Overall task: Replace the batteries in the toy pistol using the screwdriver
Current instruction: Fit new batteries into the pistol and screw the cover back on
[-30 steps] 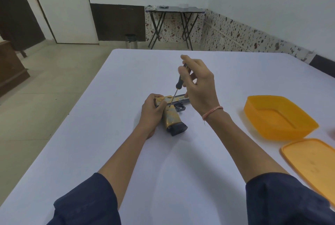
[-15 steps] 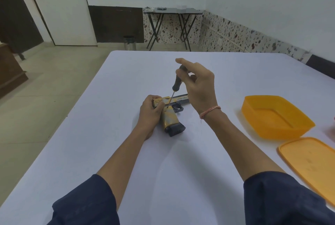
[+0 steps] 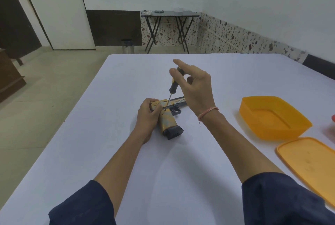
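So, screwdriver tip down on the toy pistol, both hands busy.

Toy pistol (image 3: 168, 115) is lying on its side on the white bench (image 3: 108, 152), grip pointing toward the person and barrel running off to the right. Left hand (image 3: 147, 115) is clamped around the back end of it, pinning it flat. Right hand (image 3: 194, 88) is up above, thumb and a couple of fingers pinched on the top of the screwdriver (image 3: 173, 86) handle, other fingers splayed loose. Screwdriver leans a bit, thin shaft coming down to where the grip meets the body. Off to the right there's an open orange container (image 3: 272, 115), with its orange lid (image 3: 308, 161) lying flat just in front of it, both well apart from the pistol.
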